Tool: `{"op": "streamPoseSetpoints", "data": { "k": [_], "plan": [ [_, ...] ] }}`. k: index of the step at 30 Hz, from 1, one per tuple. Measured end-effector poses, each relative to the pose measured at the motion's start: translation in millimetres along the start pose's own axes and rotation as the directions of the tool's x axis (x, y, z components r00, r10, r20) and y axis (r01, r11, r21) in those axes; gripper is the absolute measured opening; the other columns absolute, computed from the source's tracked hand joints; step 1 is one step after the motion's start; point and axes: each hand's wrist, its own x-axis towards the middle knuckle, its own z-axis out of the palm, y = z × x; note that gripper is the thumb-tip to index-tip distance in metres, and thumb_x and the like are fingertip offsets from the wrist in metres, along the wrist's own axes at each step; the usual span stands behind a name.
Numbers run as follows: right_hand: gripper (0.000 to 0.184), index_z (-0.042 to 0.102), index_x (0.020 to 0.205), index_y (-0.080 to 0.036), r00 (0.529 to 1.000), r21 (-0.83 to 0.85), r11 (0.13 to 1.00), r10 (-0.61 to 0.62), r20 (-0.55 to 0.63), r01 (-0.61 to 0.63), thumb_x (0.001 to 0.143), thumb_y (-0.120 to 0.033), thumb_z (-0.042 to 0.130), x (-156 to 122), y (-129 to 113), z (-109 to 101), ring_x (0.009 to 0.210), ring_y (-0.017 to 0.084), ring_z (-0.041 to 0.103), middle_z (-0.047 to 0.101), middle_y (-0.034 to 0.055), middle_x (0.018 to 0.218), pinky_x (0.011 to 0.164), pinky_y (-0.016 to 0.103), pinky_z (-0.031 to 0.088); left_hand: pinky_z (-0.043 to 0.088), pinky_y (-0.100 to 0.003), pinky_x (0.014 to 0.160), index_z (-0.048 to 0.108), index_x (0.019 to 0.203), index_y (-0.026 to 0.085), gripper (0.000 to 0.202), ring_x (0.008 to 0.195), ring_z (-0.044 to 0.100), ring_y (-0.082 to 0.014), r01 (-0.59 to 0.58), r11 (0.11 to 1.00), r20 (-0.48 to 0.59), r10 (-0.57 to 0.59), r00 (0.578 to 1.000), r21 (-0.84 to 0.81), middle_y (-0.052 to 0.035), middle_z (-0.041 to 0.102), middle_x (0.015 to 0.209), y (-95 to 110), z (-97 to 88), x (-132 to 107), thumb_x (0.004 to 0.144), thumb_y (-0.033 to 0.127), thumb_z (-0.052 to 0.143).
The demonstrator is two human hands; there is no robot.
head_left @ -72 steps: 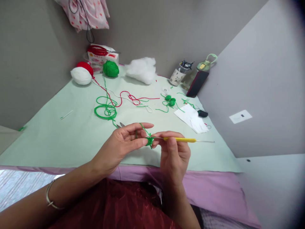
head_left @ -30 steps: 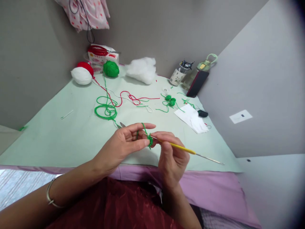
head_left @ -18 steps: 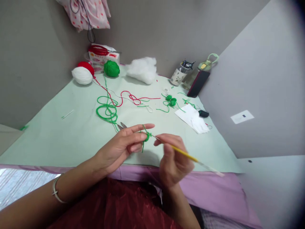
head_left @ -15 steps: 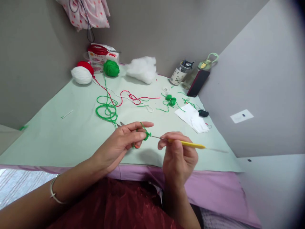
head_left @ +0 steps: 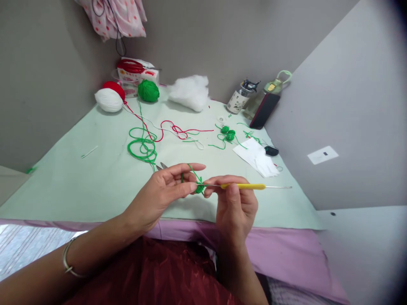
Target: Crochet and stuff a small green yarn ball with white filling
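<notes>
Between thumb and fingers my left hand (head_left: 167,186) pinches a small green crochet piece (head_left: 199,188). A strand of green yarn (head_left: 193,170) runs from the piece up over my raised left index finger. My right hand (head_left: 235,203) grips a crochet hook (head_left: 248,186) by its yellow handle, held nearly level. The hook's thin metal shaft reaches into the green piece, and my right fingertips are close beside it. A bare metal end sticks out to the right. Behind my left fingers, the grey blades of scissors (head_left: 161,166) show in part; the rest is hidden.
Loose green yarn loops (head_left: 142,146) lie left of centre, leading to a green yarn ball (head_left: 149,91). White (head_left: 109,100) and red yarn balls sit behind left. White stuffing (head_left: 190,93) lies at the back. Small green crocheted balls (head_left: 229,134), white paper (head_left: 255,156) and a pen cup (head_left: 238,101) are at right.
My right hand has moved slightly left, bringing the hook's shaft further into the green piece. The hook has levelled out. The piece has tilted down a little.
</notes>
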Motion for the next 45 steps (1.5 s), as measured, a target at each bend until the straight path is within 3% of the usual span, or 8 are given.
{"op": "streamPoseSetpoints", "data": {
  "k": [5, 10, 15, 23, 29, 33, 39, 45],
  "plan": [
    [0.024, 0.07, 0.11, -0.022, 0.969, -0.294, 0.924, -0.236, 0.066, 0.245, 0.105, -0.017, 0.047, -4.2, -4.4, -2.5, 0.073, 0.017, 0.074, 0.078, 0.0054, 0.095, 0.067, 0.036, 0.064, 0.044, -0.024, 0.079, 0.078, 0.118, 0.029, 0.031, 0.083, 0.055, -0.0117, -0.029, 0.999, -0.006, 0.029, 1.0, 0.039, 0.0022, 0.06, 0.085, -0.4, -1.2, -1.1, 0.087, 0.03, 0.079],
    [0.027, 0.068, 0.125, -0.021, 0.839, -0.466, 0.698, -0.474, 0.268, 0.544, 0.103, -0.015, 0.053, -10.4, 5.7, -4.6, 0.095, 0.022, 0.076, 0.079, 0.0097, 0.107, 0.072, 0.037, 0.066, 0.046, -0.023, 0.08, 0.078, 0.117, 0.028, 0.032, 0.078, 0.056, -0.01, -0.049, 0.998, -0.014, 0.049, 0.999, 0.045, 0.0035, 0.062, 0.081, 0.2, 1.4, -1.3, 0.085, 0.027, 0.081],
    [0.035, 0.069, 0.129, -0.028, 0.801, -0.625, 0.526, -0.512, 0.309, 0.577, 0.098, -0.013, 0.061, -15.7, 14.5, -2.5, 0.102, 0.022, 0.074, 0.075, 0.0084, 0.114, 0.079, 0.037, 0.066, 0.047, -0.023, 0.077, 0.076, 0.123, 0.026, 0.043, 0.075, 0.057, -0.0097, 0.088, 0.988, 0.025, -0.085, 0.996, -0.127, 0.0035, 0.063, 0.078, -0.6, 1.7, 1.0, 0.081, 0.028, 0.086],
    [0.022, 0.073, 0.102, -0.023, 0.971, -0.251, 0.941, -0.237, -0.014, 0.226, 0.104, -0.019, 0.052, -4.0, -2.7, 3.1, 0.069, 0.016, 0.066, 0.071, 0.0031, 0.085, 0.062, 0.035, 0.058, 0.046, -0.021, 0.079, 0.08, 0.118, 0.026, 0.036, 0.079, 0.057, -0.0093, 0.096, 0.982, 0.036, -0.092, 0.995, -0.16, 0.0019, 0.062, 0.085, -0.2, -0.7, 3.1, 0.082, 0.025, 0.083],
    [0.03, 0.076, 0.116, -0.026, 0.944, -0.393, 0.859, -0.316, 0.097, 0.329, 0.098, -0.009, 0.06, -10.8, 8.1, 8.2, 0.095, 0.019, 0.071, 0.075, 0.0047, 0.102, 0.076, 0.034, 0.062, 0.047, -0.021, 0.082, 0.08, 0.117, 0.03, 0.036, 0.083, 0.058, -0.0095, -0.03, 0.997, 0.016, 0.031, 0.999, -0.075, 0.0028, 0.066, 0.086, -4.4, 5.3, -0.1, 0.083, 0.024, 0.084],
    [0.034, 0.077, 0.118, -0.03, 0.892, -0.525, 0.735, -0.438, 0.115, 0.429, 0.095, -0.008, 0.066, -14.9, 12.3, 7.8, 0.095, 0.019, 0.072, 0.074, 0.0058, 0.109, 0.076, 0.035, 0.062, 0.048, -0.023, 0.083, 0.078, 0.122, 0.026, 0.041, 0.083, 0.06, -0.0105, 0.084, 0.972, 0.023, -0.081, 0.996, -0.221, 0.0011, 0.068, 0.085, -2.9, 5.8, 2.7, 0.081, 0.026, 0.085],
    [0.024, 0.077, 0.106, -0.026, 0.97, -0.212, 0.952, -0.236, -0.056, 0.219, 0.102, -0.016, 0.056, -3.2, 0.1, 2.6, 0.068, 0.014, 0.064, 0.072, 0.0019, 0.085, 0.062, 0.033, 0.054, 0.048, -0.024, 0.082, 0.083, 0.109, 0.023, 0.028, 0.084, 0.06, -0.0126, 0.116, 0.972, 0.021, -0.115, 0.993, -0.203, -0.0009, 0.067, 0.086, 0.9, 1.3, 7.6, 0.081, 0.027, 0.082],
    [0.019, 0.079, 0.103, -0.025, 0.988, -0.152, 0.977, -0.153, 0.012, 0.153, 0.1, -0.019, 0.061, -1.2, 2.4, 7.8, 0.084, 0.018, 0.069, 0.077, 0.0044, 0.096, 0.069, 0.033, 0.057, 0.047, -0.025, 0.083, 0.081, 0.114, 0.03, 0.036, 0.082, 0.058, -0.0114, 0.006, 0.996, 0.041, -0.002, 0.999, -0.089, 0.0021, 0.065, 0.086, 0.1, 3.2, 2.8, 0.079, 0.022, 0.085]
  ]
}}
